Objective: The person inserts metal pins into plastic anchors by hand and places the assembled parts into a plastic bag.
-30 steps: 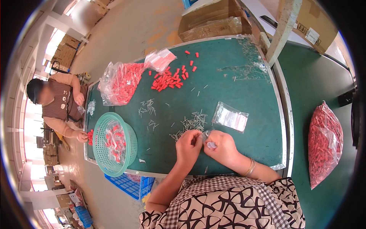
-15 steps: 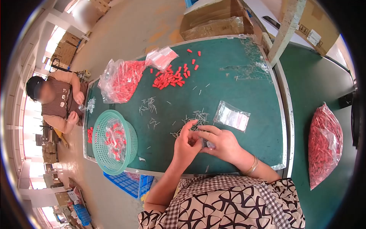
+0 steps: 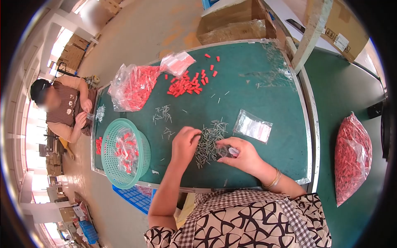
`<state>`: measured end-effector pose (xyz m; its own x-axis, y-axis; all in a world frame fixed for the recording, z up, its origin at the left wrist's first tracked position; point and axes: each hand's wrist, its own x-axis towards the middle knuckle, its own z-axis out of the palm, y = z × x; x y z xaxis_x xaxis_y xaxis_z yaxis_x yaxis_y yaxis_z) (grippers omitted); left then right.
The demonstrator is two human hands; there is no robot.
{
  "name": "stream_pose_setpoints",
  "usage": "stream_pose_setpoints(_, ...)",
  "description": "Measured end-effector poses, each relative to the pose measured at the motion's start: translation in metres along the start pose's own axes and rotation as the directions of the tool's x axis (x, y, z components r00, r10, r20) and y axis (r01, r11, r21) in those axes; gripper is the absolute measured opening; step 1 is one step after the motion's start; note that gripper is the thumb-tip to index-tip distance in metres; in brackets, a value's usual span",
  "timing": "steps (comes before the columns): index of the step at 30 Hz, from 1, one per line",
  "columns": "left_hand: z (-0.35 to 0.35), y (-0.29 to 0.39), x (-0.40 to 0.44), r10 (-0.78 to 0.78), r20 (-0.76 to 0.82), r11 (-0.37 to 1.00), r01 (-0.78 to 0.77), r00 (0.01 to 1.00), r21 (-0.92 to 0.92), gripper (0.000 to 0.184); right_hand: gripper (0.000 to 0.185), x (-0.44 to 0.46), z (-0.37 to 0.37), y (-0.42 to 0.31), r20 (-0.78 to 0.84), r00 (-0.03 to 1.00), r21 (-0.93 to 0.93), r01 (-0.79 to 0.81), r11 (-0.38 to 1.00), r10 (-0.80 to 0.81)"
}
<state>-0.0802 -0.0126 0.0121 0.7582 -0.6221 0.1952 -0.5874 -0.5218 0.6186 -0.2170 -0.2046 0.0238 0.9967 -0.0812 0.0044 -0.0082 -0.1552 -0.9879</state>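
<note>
My right hand (image 3: pixel 245 156) holds a small clear plastic bag (image 3: pixel 225 151) between thumb and fingers, at the right side of a pile of thin metal pins (image 3: pixel 209 142). At the pile's left edge is my left hand (image 3: pixel 185 144), its thumb and fingertips pressed together; anything between them is too small to make out. Flat clear bags (image 3: pixel 253 126) lie right of the pins. Farther back are loose red plugs (image 3: pixel 184 86), more small bags (image 3: pixel 178 63) and a large clear bag of red plugs (image 3: pixel 134 87).
A green basket (image 3: pixel 144 153) with bagged red pieces stands on the table's left part. Beyond the left edge, a co-worker (image 3: pixel 62 105) has both hands near a small pin pile (image 3: pixel 100 113). A cardboard box (image 3: pixel 233 29) stands behind the table, a red-filled sack (image 3: pixel 352 161) at right.
My hands have moved apart, the left one leftward to the pins' edge, while the right kept the small bag. More of the pin pile shows. The co-worker's hands have come closer together.
</note>
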Motion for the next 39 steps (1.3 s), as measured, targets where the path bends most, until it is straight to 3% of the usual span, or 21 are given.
stream_pose_setpoints(1, -0.002, 0.001, 0.006, 0.071, 0.053, 0.987, -0.077, 0.996, 0.141, 0.021, 0.049, 0.000, 0.000, 0.000, 0.000, 1.000, 0.002, 0.002, 1.000, -0.002)
stream_pose_setpoints(4, 0.000, -0.003, 0.019, 0.274, 0.182, 0.913, -0.315, 0.944, 0.260, 0.017, 0.048, 0.001, 0.000, 0.002, -0.003, 1.000, -0.002, 0.015, 1.000, -0.015)
stream_pose_setpoints(7, -0.004, 0.003, 0.026, 0.286, 0.388, 0.811, -0.437, 0.876, 0.388, 0.014, 0.046, 0.001, 0.000, 0.005, -0.004, 1.000, -0.018, 0.012, 1.000, -0.012)
stream_pose_setpoints(10, -0.003, -0.003, 0.034, 0.397, 0.464, 0.736, -0.577, 0.792, 0.355, 0.014, 0.049, 0.000, 0.002, 0.001, 0.015, 0.999, -0.012, -0.036, 0.999, 0.036)
stream_pose_setpoints(13, 0.005, -0.010, 0.042, 0.294, 0.460, 0.787, -0.485, 0.838, 0.381, 0.011, 0.048, 0.001, 0.001, -0.004, 0.018, 0.999, -0.009, -0.038, 0.999, 0.039)
stream_pose_setpoints(16, 0.011, -0.019, 0.044, 0.264, 0.345, 0.862, -0.381, 0.901, 0.336, 0.008, 0.047, 0.000, -0.001, 0.003, -0.015, 1.000, -0.031, 0.018, 0.999, -0.019)
stream_pose_setpoints(22, 0.012, -0.019, 0.033, 0.244, 0.245, 0.882, -0.320, 0.938, 0.347, 0.012, 0.047, 0.000, 0.000, 0.000, -0.012, 1.000, -0.008, 0.009, 1.000, -0.009)
stream_pose_setpoints(25, 0.001, -0.007, 0.035, 0.091, 0.231, 0.971, -0.138, 0.969, 0.197, 0.015, 0.047, 0.000, -0.001, -0.002, -0.001, 1.000, 0.004, -0.011, 1.000, 0.011)
stream_pose_setpoints(28, 0.000, -0.013, 0.032, 0.008, 0.241, 0.985, -0.048, 0.971, 0.164, 0.020, 0.047, 0.000, -0.001, 0.000, -0.014, 1.000, 0.003, -0.016, 1.000, 0.016)
stream_pose_setpoints(37, 0.002, -0.010, 0.035, 0.241, 0.297, 0.861, -0.345, 0.924, 0.374, 0.010, 0.045, 0.000, 0.000, 0.000, -0.008, 1.000, -0.016, 0.000, 1.000, 0.000)
stream_pose_setpoints(39, 0.007, -0.010, 0.034, 0.203, 0.321, 0.850, -0.330, 0.925, 0.411, 0.009, 0.045, 0.000, -0.001, -0.001, -0.010, 1.000, -0.012, 0.000, 1.000, 0.000)
